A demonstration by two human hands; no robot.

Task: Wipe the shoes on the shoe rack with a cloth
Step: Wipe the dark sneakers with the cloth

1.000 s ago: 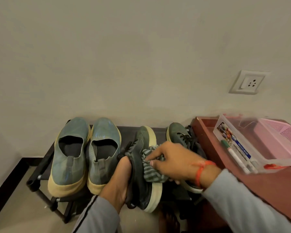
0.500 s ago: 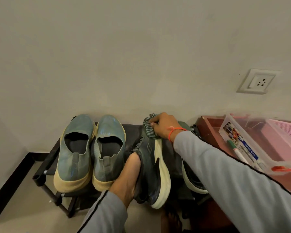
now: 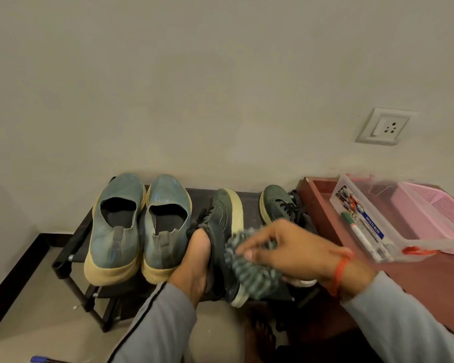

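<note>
We see the left hand (image 3: 194, 260) tucked inside the dark sneaker (image 3: 220, 247), gripping it; the right hand (image 3: 286, 247), at its 3 o'clock, clutches the striped cloth (image 3: 254, 273) against it.

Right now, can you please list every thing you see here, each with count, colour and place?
blue-grey slip-on shoes: 2, rack's left part
dark lace-up shoes: 2; one tilted in left hand, one on rack's right part
striped grey cloth: 1, against held shoe
black shoe rack: 1, by wall
red-brown table: 1, right
clear plastic box: 1, on table
pink basket: 1, beside box
white wall socket: 1, wall
left hand: holds shoe
right hand: holds cloth
</note>
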